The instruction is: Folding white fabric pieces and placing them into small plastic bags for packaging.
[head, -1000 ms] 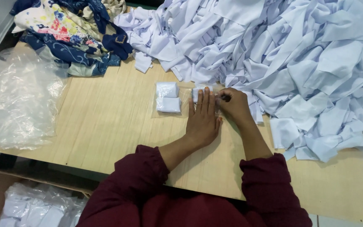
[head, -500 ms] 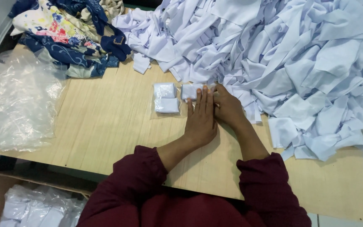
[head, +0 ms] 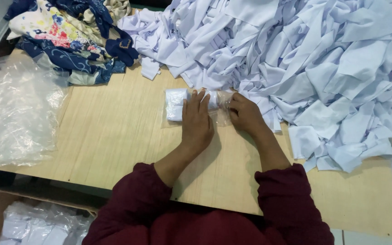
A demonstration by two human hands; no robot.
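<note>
A clear bag (head: 178,105) with folded white cloths (head: 174,97) inside lies flat on the bench (head: 114,136), just in front of the big heap of white cloth pieces (head: 305,59). The left hand (head: 197,121) lies palm down across the bag's middle, its fingers (head: 195,100) straight and close together, pressing on the plastic and the cloth under it; the packed end of the bag sticks out to the left of the fingers. The right hand (head: 245,113) is at the bag's right end, its fingers (head: 233,105) curled narrowly and pinching the loose plastic there, touching the edge of the heap. Whether anything else is in that pinch cannot be told.

At the far left corner of the bench sits a pile of patterned fabric (head: 64,36), dark blue and floral. A loose stack of empty clear bags (head: 19,109) lies at the left edge of the bench. Below the bench's near edge, at lower left, a box (head: 41,224) holds more bagged white cloths.

The bench is pale, bare wood with a visible grain. Dark red sleeves (head: 137,199) cover both forearms. A strip of pale floor tile shows at lower right.
</note>
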